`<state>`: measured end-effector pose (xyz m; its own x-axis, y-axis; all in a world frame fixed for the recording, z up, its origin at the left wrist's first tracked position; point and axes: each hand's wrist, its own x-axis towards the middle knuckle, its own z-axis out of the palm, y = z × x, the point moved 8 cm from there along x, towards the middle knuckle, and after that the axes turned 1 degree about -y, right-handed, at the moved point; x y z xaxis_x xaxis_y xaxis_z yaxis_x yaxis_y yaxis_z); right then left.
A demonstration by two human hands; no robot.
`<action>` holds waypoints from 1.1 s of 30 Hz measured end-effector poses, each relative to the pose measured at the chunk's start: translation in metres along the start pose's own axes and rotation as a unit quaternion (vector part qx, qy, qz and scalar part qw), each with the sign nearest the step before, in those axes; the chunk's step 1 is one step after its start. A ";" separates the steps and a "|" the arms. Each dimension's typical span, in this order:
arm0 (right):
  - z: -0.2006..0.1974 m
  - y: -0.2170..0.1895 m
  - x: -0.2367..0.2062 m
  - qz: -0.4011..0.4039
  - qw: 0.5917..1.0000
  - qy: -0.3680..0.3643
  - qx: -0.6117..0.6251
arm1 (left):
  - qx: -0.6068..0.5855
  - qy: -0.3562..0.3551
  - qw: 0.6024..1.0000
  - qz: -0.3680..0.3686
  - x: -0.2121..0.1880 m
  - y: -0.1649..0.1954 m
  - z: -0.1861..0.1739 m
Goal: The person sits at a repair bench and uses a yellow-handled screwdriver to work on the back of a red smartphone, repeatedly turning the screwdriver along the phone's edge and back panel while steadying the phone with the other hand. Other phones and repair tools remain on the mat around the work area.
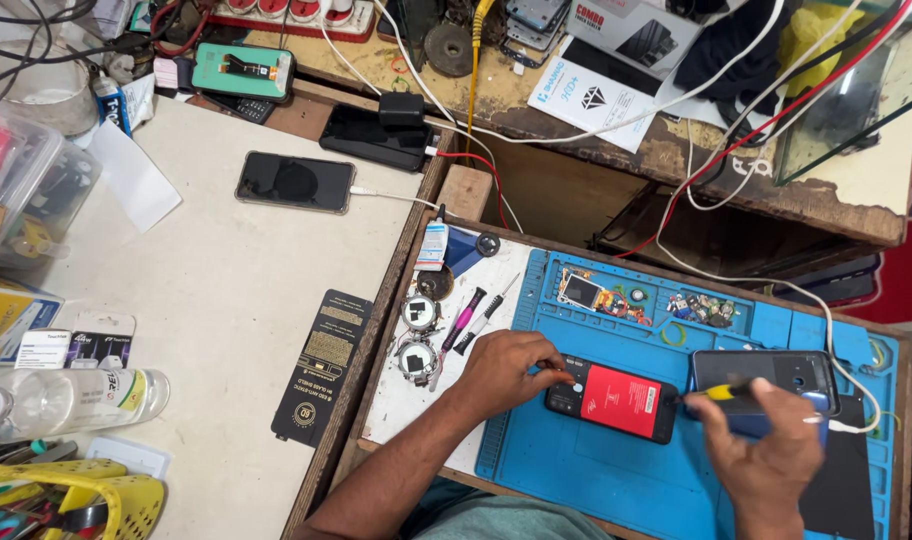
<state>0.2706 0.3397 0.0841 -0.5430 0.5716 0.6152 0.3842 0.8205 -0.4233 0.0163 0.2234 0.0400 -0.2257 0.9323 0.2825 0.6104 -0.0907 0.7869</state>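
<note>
— Head view is showing the whole bench: the pale worktable on one side, and the big blue repair mat lying on the wooden board where the person is working.

— And the phone they're busy with?

— The opened phone, back off and a red battery showing, is lying flat near the middle of the mat. A second, dark phone is sitting just beside it, at its right end, with a white cable running along it.

— What are the hands doing?

— They're apart, one at each end. The left hand is pressing down on the phone's left end, fingertips pinning it. The right hand is closed around a yellow-handled screwdriver, its tip going in at the phone's right edge.

— Anything worrying you?

— I'd say that tip is working very near the battery; if it's slipping sideways it could be gouging the red cell. And if the left hand is easing off, the phone could be skidding on the mat towards the other handset.

— Smaller bits?

— Pink-handled tools lying on the board near the left wrist, and tiny parts in the mat's tray at the top, where a stray sleeve could be scattering them.
</note>
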 end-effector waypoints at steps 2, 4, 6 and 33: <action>0.006 -0.001 -0.004 -0.024 0.998 -0.019 0.055 | 0.004 -0.004 1.000 -0.005 0.001 -0.001 0.000; 0.012 0.006 -0.009 0.009 0.992 -0.037 0.123 | 0.005 -0.011 1.000 -0.013 0.001 -0.003 0.002; 0.002 0.011 -0.010 0.006 1.000 0.028 -0.002 | -0.006 -0.007 1.000 -0.012 0.000 -0.002 0.002; 0.025 0.000 -0.004 0.050 0.984 0.029 0.168 | -0.009 -0.006 1.000 -0.022 -0.004 -0.005 0.005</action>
<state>0.2538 0.3380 0.0651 -0.4679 0.6566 0.5915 0.1600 0.7212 -0.6740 0.0174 0.2214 0.0320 -0.2427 0.9397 0.2409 0.5866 -0.0556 0.8080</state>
